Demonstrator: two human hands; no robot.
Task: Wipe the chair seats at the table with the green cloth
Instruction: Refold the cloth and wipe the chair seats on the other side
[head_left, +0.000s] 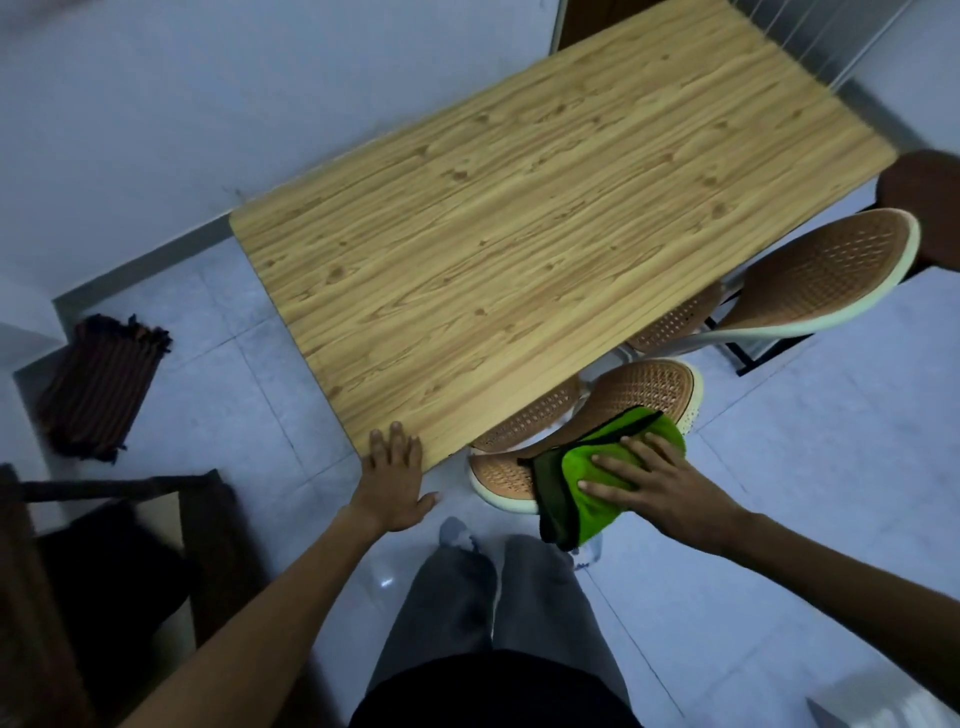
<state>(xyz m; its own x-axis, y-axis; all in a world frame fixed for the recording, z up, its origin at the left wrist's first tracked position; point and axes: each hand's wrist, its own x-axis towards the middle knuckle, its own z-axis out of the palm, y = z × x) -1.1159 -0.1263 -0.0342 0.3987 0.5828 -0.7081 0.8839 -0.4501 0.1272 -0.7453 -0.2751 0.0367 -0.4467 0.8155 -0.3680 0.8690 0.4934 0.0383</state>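
A folded green cloth (592, 478) lies on the seat of the near chair (501, 475), a brown woven seat with a cream rim tucked partly under the wooden table (493, 223). My right hand (649, 486) presses flat on the cloth with fingers spread. My left hand (397, 478) rests open on the table's near corner. The near chair's backrest (644, 387) rises behind the cloth. A second woven chair (826, 273) stands farther right along the table, its seat mostly hidden under the tabletop.
A dark round stool (924, 202) sits at the far right. A striped dark mat (98, 387) lies on the tiled floor at the left. Dark wooden furniture (104, 571) fills the lower left. My legs (493, 597) stand just behind the chair.
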